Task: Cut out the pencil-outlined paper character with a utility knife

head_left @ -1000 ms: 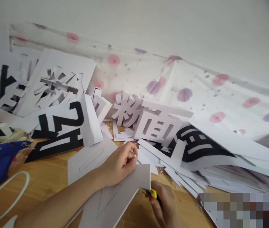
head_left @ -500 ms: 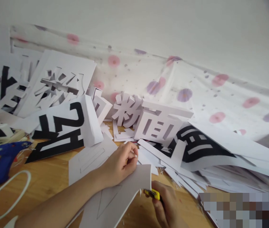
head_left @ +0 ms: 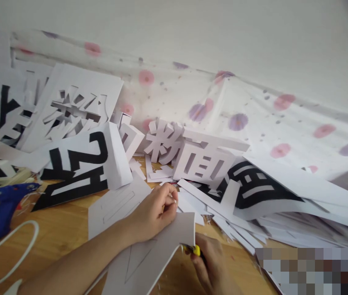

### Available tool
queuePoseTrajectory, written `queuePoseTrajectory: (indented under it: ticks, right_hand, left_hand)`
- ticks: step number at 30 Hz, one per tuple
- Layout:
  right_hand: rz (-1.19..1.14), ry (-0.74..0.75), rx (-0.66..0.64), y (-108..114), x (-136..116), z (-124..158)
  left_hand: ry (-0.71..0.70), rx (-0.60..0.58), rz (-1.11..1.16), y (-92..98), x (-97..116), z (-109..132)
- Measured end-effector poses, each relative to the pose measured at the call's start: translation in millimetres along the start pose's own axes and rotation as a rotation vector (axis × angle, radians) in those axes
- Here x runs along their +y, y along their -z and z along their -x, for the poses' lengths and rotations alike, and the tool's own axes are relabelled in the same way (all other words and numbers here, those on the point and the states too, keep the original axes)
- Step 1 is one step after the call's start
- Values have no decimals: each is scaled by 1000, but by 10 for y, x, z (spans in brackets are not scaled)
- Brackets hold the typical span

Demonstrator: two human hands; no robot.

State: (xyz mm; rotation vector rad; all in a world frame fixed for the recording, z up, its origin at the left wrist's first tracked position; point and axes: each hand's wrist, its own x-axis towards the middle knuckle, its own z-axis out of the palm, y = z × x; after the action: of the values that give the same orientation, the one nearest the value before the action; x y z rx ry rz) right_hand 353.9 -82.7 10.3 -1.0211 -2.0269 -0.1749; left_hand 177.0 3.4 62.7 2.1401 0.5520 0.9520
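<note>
A sheet of white foam board (head_left: 149, 256) with pencil lines slants across the front of the table, its cut edge curving on the right. My left hand (head_left: 161, 209) lies over the board, fingers curled in and pressed together; whatever they pinch, if anything, is hidden. Lower right, my right hand (head_left: 211, 262) grips a yellow utility knife (head_left: 196, 250). Its tip meets the notch in the board's right edge. Another pencil-marked white sheet (head_left: 112, 211) lies beyond my left forearm.
A blue glue gun (head_left: 3, 209) and a white cord (head_left: 29, 250) lie at left. White cut-out characters (head_left: 201, 164) stand behind my hands, beside a black-printed sheet (head_left: 78, 164). White strips and scraps (head_left: 235, 233) pile up at right. A dotted curtain (head_left: 161, 90) hangs behind.
My right hand has shifted slightly left with the knife, bringing its tip to the board's notched edge. The left hand keeps its place on the board.
</note>
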Motion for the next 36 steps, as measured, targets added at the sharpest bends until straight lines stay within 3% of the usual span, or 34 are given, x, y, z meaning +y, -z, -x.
queuePoseTrajectory:
  ticks: [6, 36]
  right_hand:
    - [61, -80, -16, 6, -8, 93]
    - [8, -103, 36, -2, -31, 131]
  left_hand:
    - [-31, -2, -39, -12, 3, -1]
    - [-3, -11, -35, -15, 9, 14]
